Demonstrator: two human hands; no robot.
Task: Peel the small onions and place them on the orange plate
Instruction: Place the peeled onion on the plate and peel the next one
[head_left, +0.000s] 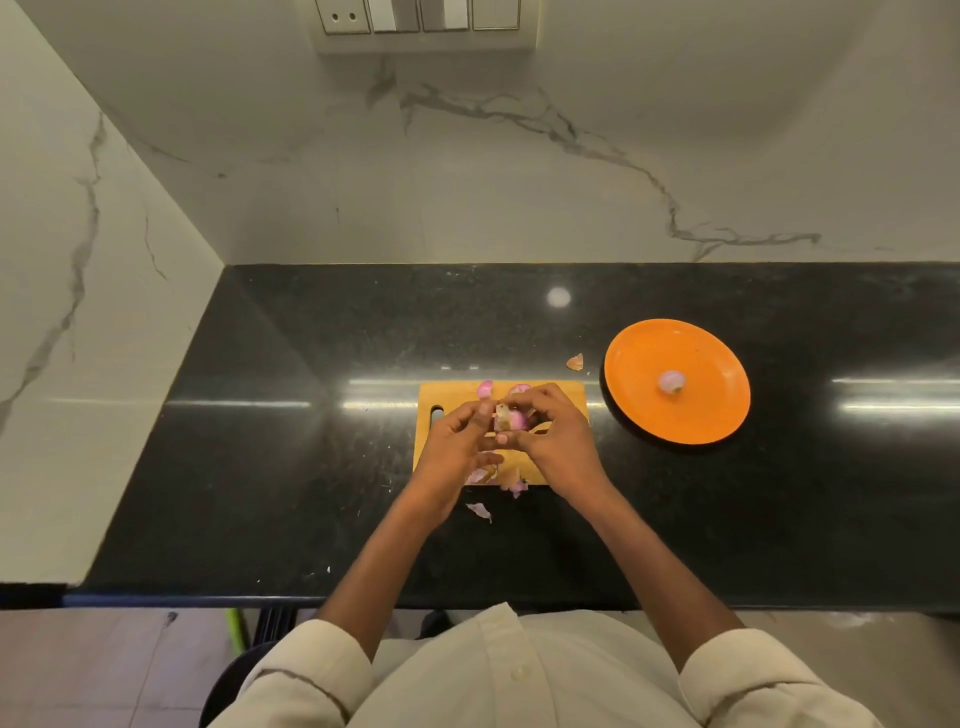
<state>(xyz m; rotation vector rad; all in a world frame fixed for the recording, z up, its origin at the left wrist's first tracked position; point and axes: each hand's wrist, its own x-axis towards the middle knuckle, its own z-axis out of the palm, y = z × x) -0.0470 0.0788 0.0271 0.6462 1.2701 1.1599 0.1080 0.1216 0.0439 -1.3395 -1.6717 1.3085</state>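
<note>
Both hands' fingers (485, 413) pinched around a small onion (511, 418) above the cutting board (566, 395).

I stood in a home kitchen: a polished black granite counter (260, 415) ran beneath white marble-veined walls (467, 171), a switch panel (418, 21) sat above, and a wooden chopping board (561, 395) lay before me.
</note>
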